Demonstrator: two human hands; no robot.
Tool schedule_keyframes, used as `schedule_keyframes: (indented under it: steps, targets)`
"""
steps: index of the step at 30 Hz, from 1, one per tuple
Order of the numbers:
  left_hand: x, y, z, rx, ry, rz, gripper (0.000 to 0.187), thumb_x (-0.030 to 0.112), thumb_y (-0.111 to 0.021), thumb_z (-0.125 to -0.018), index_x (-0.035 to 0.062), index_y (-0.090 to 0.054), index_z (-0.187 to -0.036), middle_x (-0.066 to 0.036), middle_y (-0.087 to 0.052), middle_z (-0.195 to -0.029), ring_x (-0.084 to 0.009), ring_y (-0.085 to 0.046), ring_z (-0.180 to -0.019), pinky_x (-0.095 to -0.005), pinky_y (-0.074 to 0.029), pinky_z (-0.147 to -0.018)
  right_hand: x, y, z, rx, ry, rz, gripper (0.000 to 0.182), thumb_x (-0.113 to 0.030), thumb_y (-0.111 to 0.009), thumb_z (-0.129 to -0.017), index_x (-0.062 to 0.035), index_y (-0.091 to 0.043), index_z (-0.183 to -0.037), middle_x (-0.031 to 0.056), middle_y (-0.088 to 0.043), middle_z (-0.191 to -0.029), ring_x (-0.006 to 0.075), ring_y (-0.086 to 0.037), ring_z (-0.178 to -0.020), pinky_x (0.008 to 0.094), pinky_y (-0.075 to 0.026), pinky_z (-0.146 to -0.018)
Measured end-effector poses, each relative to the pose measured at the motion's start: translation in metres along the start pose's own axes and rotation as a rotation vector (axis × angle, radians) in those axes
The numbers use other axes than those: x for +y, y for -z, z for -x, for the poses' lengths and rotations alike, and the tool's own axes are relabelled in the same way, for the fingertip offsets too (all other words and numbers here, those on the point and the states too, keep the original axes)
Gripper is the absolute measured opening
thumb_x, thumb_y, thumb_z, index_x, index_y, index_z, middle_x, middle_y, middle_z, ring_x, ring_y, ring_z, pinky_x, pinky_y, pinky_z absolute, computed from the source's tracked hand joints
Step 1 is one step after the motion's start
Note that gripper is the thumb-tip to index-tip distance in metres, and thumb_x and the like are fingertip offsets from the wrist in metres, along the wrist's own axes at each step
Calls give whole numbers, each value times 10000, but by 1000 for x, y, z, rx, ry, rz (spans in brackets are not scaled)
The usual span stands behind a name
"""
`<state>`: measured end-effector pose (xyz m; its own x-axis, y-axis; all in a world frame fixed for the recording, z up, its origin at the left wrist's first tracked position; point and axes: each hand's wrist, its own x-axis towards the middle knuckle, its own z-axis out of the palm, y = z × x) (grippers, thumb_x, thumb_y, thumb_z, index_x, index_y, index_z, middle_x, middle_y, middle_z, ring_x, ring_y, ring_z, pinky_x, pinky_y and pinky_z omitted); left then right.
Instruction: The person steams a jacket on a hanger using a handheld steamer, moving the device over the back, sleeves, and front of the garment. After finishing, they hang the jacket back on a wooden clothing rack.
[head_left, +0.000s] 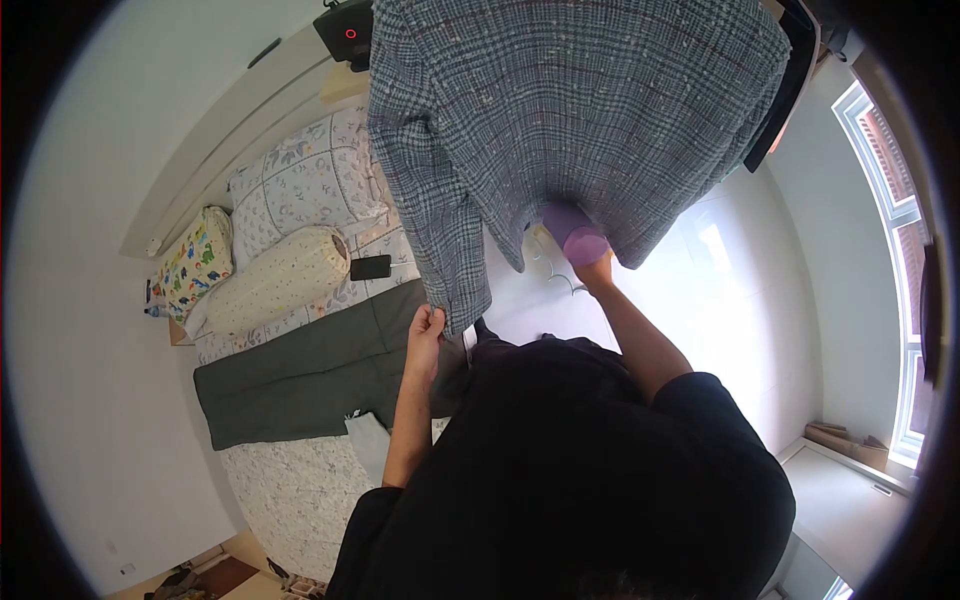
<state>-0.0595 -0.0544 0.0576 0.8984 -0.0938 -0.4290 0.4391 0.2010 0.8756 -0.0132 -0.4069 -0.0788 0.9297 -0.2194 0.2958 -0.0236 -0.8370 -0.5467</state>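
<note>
A grey plaid jacket (pixel 590 100) hangs in front of me, its left-side sleeve (pixel 440 230) reaching down toward my body. My left hand (pixel 425 335) pinches the cuff at the sleeve's lower end. In my right hand (pixel 597 272) is a purple handheld garment steamer (pixel 575 232) with a translucent, rounded end facing me. Its far end is against or just under the jacket's lower hem; the contact itself is hidden. My right fingers are mostly covered by the steamer.
Dark grey trousers (pixel 300 365) lie across the bed at left, near a phone (pixel 371 267) with a white cable. A bolster (pixel 280 280) and pillows (pixel 310 180) are farther up. Pale curved cord (pixel 558 276) shows below the jacket, above the glossy floor (pixel 720 300). A white cabinet (pixel 840 500) stands lower right.
</note>
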Motion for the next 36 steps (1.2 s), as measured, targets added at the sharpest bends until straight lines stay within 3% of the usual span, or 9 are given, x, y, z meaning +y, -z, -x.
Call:
schedule_keyframes:
  steps: [4,11,14,18,20,24,26,31,36]
  targets:
    - [-5,4,-5,-27,-9,-16,115,196,-508,-969,93,-560,-968,71,-549,-833,-25,-463,-719,-199,-353,-643,-12,31,6,-91,-238,-114,357,-286,-555,-856,-47,-597,-1116,160,-601,-1148,311,-556,-1097,399,-449,-912]
    - [-5,0,-11,-41,-15,-20,87,188,-519,-964,119,-568,-945,92,-511,-783,-12,-407,-665,-188,-298,-588,-8,34,6,-74,-254,-120,353,-246,-560,-855,-42,-587,-1142,154,-601,-1152,326,-542,-1112,410,-438,-922]
    - [-8,3,-14,-44,-31,-11,90,197,-521,-963,122,-569,-945,102,-497,-763,-8,-385,-640,-187,-284,-567,-17,52,-3,-153,-91,76,347,-220,-569,-850,-54,-586,-1155,154,-600,-1147,324,-542,-1108,429,-424,-935]
    - [-5,5,-14,-25,-16,-47,95,213,-526,-960,130,-566,-933,113,-482,-741,-2,-359,-610,-186,-266,-539,-27,76,-26,121,239,222,348,-213,-598,-841,-62,-583,-1154,144,-598,-1130,323,-545,-1081,441,-417,-918]
    - [-9,12,-19,-58,19,-82,103,200,-495,-974,126,-533,-913,88,-536,-851,-23,-503,-773,-203,-407,-678,-38,95,-43,199,309,305,335,-210,-603,-844,-63,-585,-1145,138,-600,-1116,321,-547,-1068,438,-421,-904]
    - [-18,13,-24,-73,-13,-47,96,206,-501,-971,128,-542,-933,91,-542,-859,-20,-507,-767,-189,-400,-663,-113,181,-92,269,133,-251,169,-210,-602,-868,-41,-595,-866,54,-583,-776,189,-549,-703,337,-433,-622]
    - [-16,6,-22,-27,-19,-51,100,220,-533,-955,144,-553,-894,113,-452,-709,-1,-347,-589,-183,-255,-517,-145,218,-105,346,53,-521,118,-149,-643,-837,-43,-598,-810,34,-544,-662,131,-521,-595,285,-409,-537]
    - [-14,1,-22,-12,-25,-28,126,217,-547,-949,141,-529,-850,108,-411,-685,-10,-337,-577,-188,-262,-516,-144,249,-126,497,315,-259,89,-114,-667,-828,-44,-613,-838,28,-557,-659,116,-527,-564,267,-406,-520]
    - [-5,2,-19,13,-43,-79,92,210,-586,-928,134,-544,-895,110,-430,-693,-8,-359,-589,-187,-271,-526,-188,317,-115,551,8,-813,138,-88,-691,-806,-29,-618,-907,32,-578,-687,123,-530,-543,268,-404,-503]
